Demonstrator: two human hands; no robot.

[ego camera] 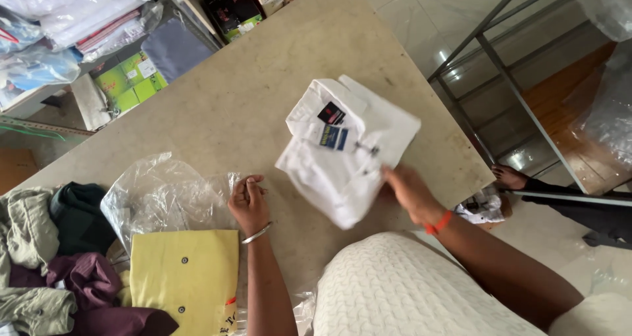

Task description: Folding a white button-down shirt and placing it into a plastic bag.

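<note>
My right hand (409, 191) grips the near edge of a folded white shirt (342, 148) with dark and blue tags, holding it tilted just above the beige table (230, 105). My left hand (249, 201), with a metal bangle on the wrist, rests on the table with fingers curled, touching the edge of a crumpled clear plastic bag (161, 191). A folded yellow shirt (185, 277) with dark buttons lies just left of my left forearm, partly under the plastic.
A heap of olive, dark green and maroon clothes (52, 257) lies at the table's left end. Shelves with packaged garments and boxes (125, 79) stand beyond the table. A metal rack (500, 73) and another person's foot (510, 177) are on the floor at right.
</note>
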